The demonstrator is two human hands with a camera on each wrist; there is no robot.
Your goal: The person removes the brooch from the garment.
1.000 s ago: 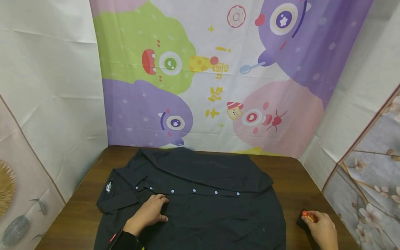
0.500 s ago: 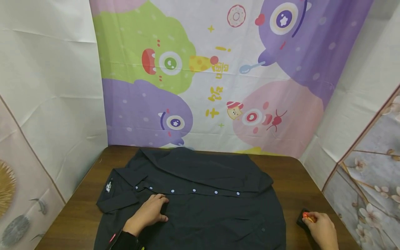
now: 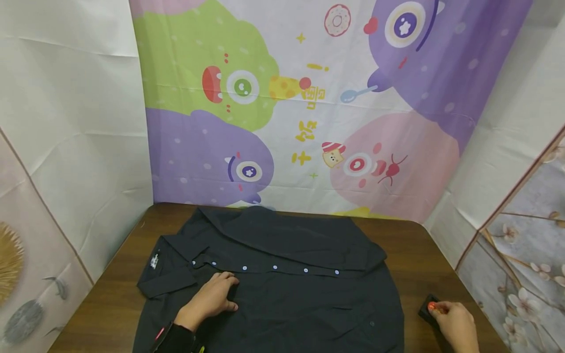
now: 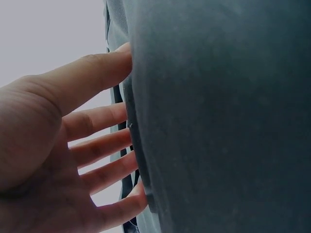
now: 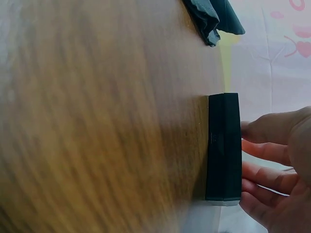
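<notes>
A dark buttoned shirt (image 3: 300, 304) lies spread on the wooden table, its collar at the left and pale buttons running across the middle. My left hand (image 3: 209, 298) rests on it just below the button row; in the left wrist view its fairly straight fingers (image 4: 104, 145) touch the dark cloth. At the right, my right hand (image 3: 457, 324) is at a small black box (image 3: 425, 315) that sits on the table. The right wrist view has the fingertips (image 5: 250, 167) against the box's top face. A red-orange glow shows at the fingers.
Table wood (image 3: 412, 260) borders the shirt on both sides. Behind the table hangs a cartoon-monster curtain (image 3: 300, 186). White panels (image 3: 88, 122) and flower-patterned sheets (image 3: 525, 274) flank it.
The head view has shifted slightly. Fingers of my right hand have moved a little over the black box, and the red-orange patch looks smaller. My left hand and the shirt stay put.
</notes>
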